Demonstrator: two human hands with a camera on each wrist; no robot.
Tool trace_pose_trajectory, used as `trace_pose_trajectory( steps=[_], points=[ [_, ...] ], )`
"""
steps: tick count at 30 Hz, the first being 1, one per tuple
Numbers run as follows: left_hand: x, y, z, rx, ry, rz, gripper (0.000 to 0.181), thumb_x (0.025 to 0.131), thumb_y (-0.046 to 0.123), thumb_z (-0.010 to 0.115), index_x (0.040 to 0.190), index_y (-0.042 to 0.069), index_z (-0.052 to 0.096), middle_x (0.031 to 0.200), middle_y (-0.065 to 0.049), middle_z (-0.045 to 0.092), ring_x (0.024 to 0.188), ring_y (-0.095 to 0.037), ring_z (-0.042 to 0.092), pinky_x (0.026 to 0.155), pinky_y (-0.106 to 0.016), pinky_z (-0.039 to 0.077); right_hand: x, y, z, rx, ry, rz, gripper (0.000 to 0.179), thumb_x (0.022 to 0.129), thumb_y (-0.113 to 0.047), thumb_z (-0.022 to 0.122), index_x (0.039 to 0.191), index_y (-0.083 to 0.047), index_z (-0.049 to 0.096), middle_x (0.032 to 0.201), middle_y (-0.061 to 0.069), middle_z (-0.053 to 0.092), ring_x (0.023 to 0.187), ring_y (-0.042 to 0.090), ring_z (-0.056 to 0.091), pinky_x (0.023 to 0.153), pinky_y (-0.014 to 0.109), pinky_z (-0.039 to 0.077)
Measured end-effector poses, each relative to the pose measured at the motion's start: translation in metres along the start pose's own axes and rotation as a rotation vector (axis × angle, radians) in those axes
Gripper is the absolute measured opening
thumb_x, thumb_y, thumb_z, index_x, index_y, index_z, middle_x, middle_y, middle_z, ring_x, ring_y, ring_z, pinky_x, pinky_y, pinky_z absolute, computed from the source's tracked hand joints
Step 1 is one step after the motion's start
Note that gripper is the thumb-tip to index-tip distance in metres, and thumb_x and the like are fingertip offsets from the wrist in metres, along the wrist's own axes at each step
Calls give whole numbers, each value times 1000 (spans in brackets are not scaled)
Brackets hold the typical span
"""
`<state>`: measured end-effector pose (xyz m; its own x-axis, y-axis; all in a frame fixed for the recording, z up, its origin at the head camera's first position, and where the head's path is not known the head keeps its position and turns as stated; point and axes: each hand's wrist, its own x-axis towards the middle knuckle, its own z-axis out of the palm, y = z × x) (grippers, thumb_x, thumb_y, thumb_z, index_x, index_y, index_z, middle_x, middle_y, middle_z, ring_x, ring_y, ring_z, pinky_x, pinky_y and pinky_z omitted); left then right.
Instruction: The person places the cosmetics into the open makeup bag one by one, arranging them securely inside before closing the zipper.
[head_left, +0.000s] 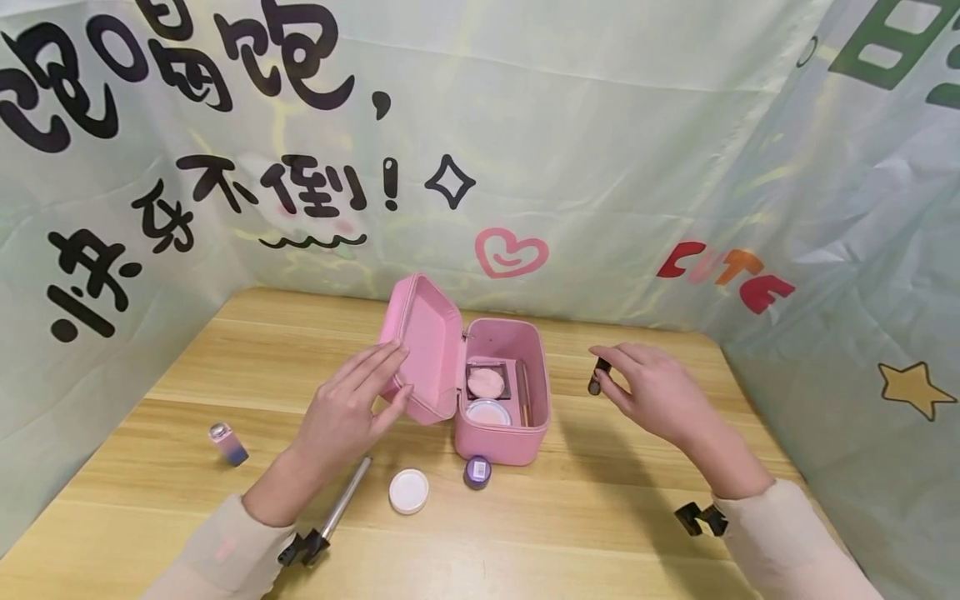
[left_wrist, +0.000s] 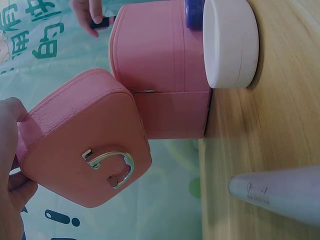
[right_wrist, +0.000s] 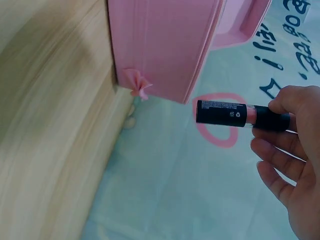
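A pink cosmetic case (head_left: 495,446) stands on the table with its lid (head_left: 431,350) swung out to the left. My left hand (head_left: 352,408) grips the edge of that lid, thumb on one side and fingers on the other; its gold handle (left_wrist: 117,162) shows in the left wrist view. Inside the case lie a compact (head_left: 486,382), a round white-rimmed container (head_left: 489,412) and a slim brown stick (head_left: 522,392). To the right of the case, my right hand (head_left: 660,392) pinches a black lipstick tube (right_wrist: 221,113) with a pink band by one end, above the table.
In front of the case sit a small purple jar (head_left: 477,472) and a round white jar (head_left: 408,492). A silver tube (head_left: 347,500) lies near my left wrist. Further left is a pink-and-blue lipstick box (head_left: 228,443). A printed cloth (head_left: 600,167) hangs behind the table.
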<state>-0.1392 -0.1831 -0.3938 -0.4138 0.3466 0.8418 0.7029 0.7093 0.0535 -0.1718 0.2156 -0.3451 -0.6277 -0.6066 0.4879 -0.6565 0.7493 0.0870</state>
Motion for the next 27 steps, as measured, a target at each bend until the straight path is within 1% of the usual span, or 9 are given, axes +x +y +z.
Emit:
trace_pose_trajectory(
  steps=[3, 6, 11, 17, 19, 22, 27],
  points=[
    [0, 0, 0, -1, 5, 3, 49, 103, 38, 44, 125, -2, 63, 124, -17, 64, 112, -35, 61, 95, -47, 52, 6, -4, -1, -9, 20, -35, 41, 80, -17, 76, 118, -3, 67, 98, 10, 70, 86, 30, 67, 82, 51, 55],
    [0, 0, 0, 3, 3, 3, 50, 103, 38, 44, 125, -2, 63, 124, -17, 64, 112, -35, 61, 95, -46, 51, 13, -8, -1, -13, 32, -67, 40, 81, -17, 76, 117, -3, 67, 97, 10, 70, 87, 30, 67, 84, 51, 54],
    [-1, -1, -1, 7, -11, -5, 51, 103, 39, 43, 125, -2, 63, 125, -17, 63, 113, -35, 61, 97, -45, 50, 27, -15, 0, 5, 61, -113, 36, 83, -17, 72, 115, -4, 67, 94, 8, 69, 85, 29, 66, 82, 48, 53],
    [0, -1, 0, 3, -4, 4, 50, 103, 38, 44, 124, -3, 63, 125, -18, 64, 112, -35, 61, 96, -46, 51, 44, -22, 3, 30, 91, -155, 26, 86, -17, 66, 109, -6, 66, 93, 6, 68, 84, 28, 63, 80, 46, 52],
    [0, -1, 0, 2, -1, 9, 49, 102, 37, 44, 124, -3, 63, 125, -18, 64, 112, -35, 61, 95, -46, 52, 49, -23, 5, 40, 87, -162, 25, 86, -17, 67, 109, -6, 66, 92, 5, 67, 83, 27, 63, 80, 46, 52],
    [1, -1, 0, 2, 3, 12, 49, 102, 37, 44, 123, -3, 63, 124, -18, 64, 112, -35, 61, 95, -47, 52, 57, -26, 7, 50, 66, -159, 28, 87, -19, 69, 112, -6, 66, 94, 5, 67, 84, 26, 62, 79, 45, 51],
    [0, -2, 0, 5, -13, 1, 51, 103, 39, 43, 124, -3, 63, 125, -18, 63, 113, -35, 61, 97, -46, 51, 70, -29, 13, 67, 24, -139, 27, 88, -19, 69, 112, -7, 66, 95, 5, 67, 88, 26, 62, 81, 45, 50]
  ],
)
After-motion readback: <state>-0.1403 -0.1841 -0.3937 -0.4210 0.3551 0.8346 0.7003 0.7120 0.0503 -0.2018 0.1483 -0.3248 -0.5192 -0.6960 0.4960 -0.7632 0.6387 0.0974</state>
